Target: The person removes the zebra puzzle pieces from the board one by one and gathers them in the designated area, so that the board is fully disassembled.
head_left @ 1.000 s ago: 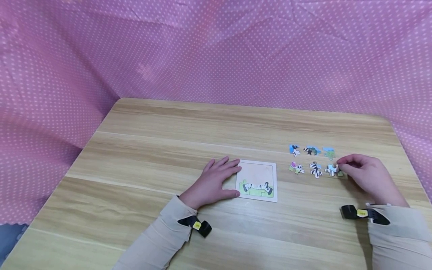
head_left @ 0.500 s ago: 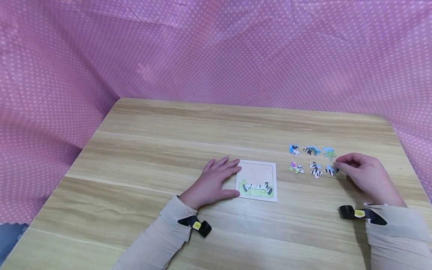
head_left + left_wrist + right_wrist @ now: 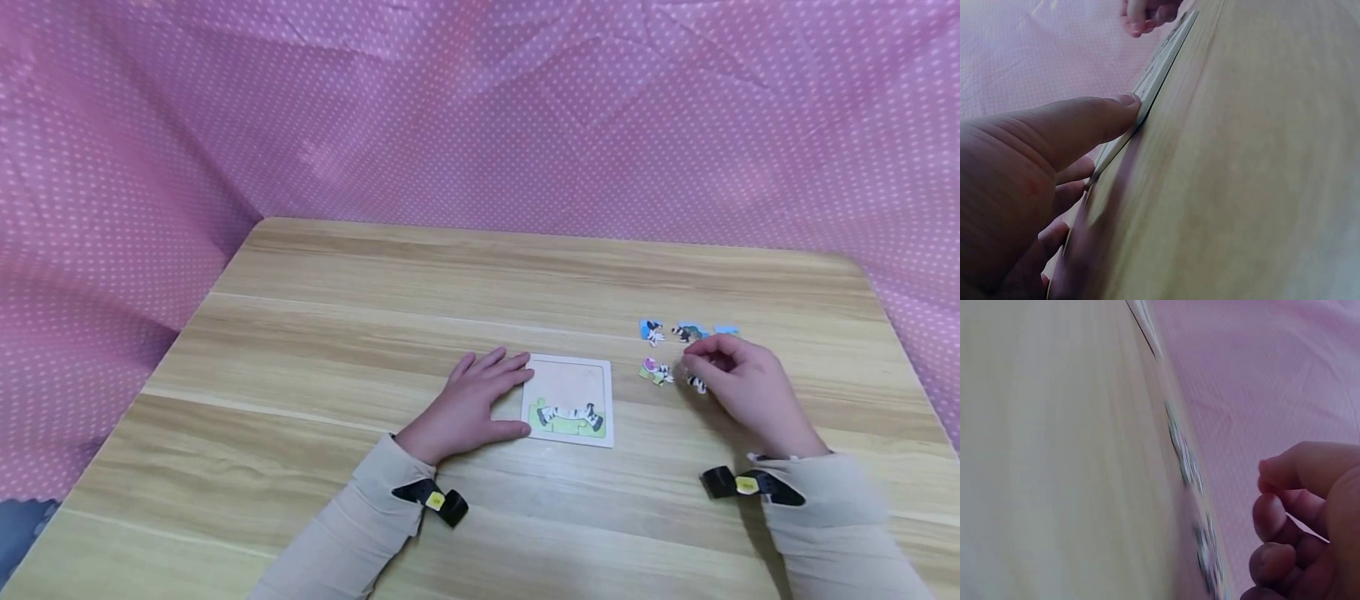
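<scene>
My left hand point(image 3: 468, 408) lies with fingers spread at the left side of a square puzzle board point(image 3: 608, 400). Its thumb point(image 3: 1100, 119) rests on the board's edge in the left wrist view. Green pieces with striped zebra parts point(image 3: 562, 425) fill the strip along the board's near side. My right hand point(image 3: 738, 383), fingers loosely curled, hovers over the loose puzzle pieces; the right wrist view shows nothing between thumb and index finger. A striped piece point(image 3: 696, 387) is partly covered by this hand, and a pink-and-green piece point(image 3: 657, 372) lies left of it.
A back row holds a blue bird-like piece point(image 3: 652, 332), a dark animal piece point(image 3: 686, 332) and a blue-topped piece point(image 3: 726, 330) partly hidden by the right hand. The wooden table point(image 3: 375, 317) ends at a pink dotted cloth point(image 3: 480, 125).
My right hand has moved left from the right end of the loose pieces, now covering the front row's right part. My left hand and the board stay put.
</scene>
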